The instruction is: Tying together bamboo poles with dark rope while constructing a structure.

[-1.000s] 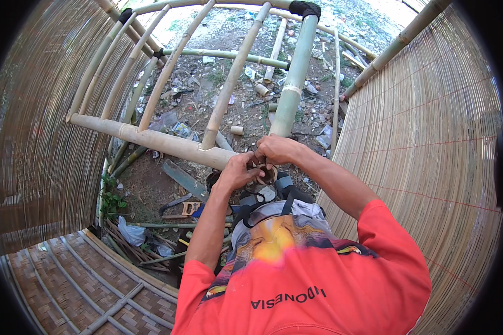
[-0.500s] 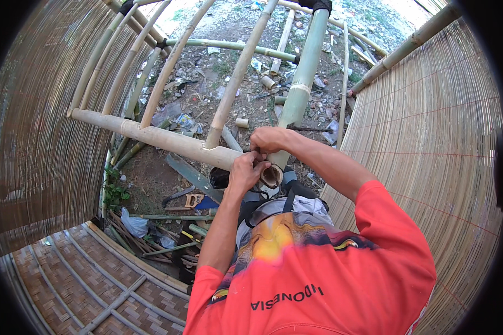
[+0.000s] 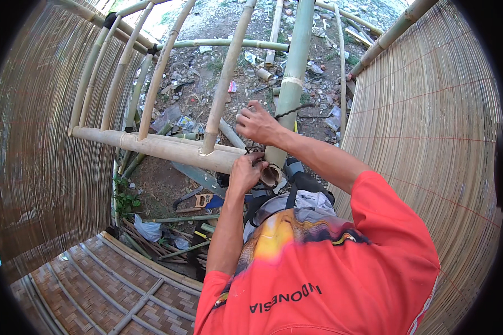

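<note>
A horizontal bamboo rail (image 3: 167,146) meets a thick green bamboo post (image 3: 290,92), with the rail's open hollow end (image 3: 271,176) facing me. My left hand (image 3: 245,174) is closed at the rail's end, its thumb and fingers pinching dark cord (image 3: 255,149) wrapped at this joint. Raised above the rail, just left of the post, is my right hand (image 3: 257,121) with curled fingers. A loose dark twisted cord end (image 3: 296,110) sticks out from behind this hand across the post; the grip itself is partly hidden.
Upright bamboo bars (image 3: 226,78) rise from the rail. Slatted blinds hang at left (image 3: 44,111) and right (image 3: 425,117). Below lie a handsaw (image 3: 207,201), a white plastic bag (image 3: 148,229) and cut bamboo pieces. A woven bamboo panel (image 3: 106,279) is at lower left.
My right hand has moved up and away from the joint, and the cord end has swung upward with it. My left hand stays at the rail's end. The view has shifted slightly.
</note>
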`<state>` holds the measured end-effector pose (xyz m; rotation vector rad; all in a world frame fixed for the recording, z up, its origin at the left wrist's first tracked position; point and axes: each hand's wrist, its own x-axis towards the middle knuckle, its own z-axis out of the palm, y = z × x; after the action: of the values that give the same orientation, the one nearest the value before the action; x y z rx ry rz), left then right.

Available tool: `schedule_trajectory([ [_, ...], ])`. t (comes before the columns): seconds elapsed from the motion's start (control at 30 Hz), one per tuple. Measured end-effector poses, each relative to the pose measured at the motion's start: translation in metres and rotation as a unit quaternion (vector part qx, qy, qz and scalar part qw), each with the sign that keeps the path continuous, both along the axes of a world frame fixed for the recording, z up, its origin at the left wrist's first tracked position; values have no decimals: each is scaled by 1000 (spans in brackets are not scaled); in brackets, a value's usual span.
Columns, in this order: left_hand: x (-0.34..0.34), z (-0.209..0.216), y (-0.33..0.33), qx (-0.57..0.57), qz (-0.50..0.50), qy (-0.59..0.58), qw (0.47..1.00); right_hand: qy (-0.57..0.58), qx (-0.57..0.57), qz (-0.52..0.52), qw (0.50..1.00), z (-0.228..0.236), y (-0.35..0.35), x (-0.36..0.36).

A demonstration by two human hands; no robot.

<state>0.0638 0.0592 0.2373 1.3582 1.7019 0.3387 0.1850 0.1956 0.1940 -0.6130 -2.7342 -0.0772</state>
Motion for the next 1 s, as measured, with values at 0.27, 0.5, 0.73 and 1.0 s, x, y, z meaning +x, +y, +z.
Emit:
schedule_trajectory([
  [0.27, 2, 8, 14, -56, -114, 72, 989, 392, -349, -531, 665, -21, -98, 100],
  [0.5, -1, -6, 23, -97, -150, 50, 983, 453, -793, -311, 263, -151, -117, 73],
  [0.73, -9, -13, 20, -112, -127, 25, 985, 91, -615, -256, 741, -145, -111, 74],
  [1.0, -11, -30, 17, -96, -120, 17, 988, 114, -670, -281, 678, -78, -162, 156],
])
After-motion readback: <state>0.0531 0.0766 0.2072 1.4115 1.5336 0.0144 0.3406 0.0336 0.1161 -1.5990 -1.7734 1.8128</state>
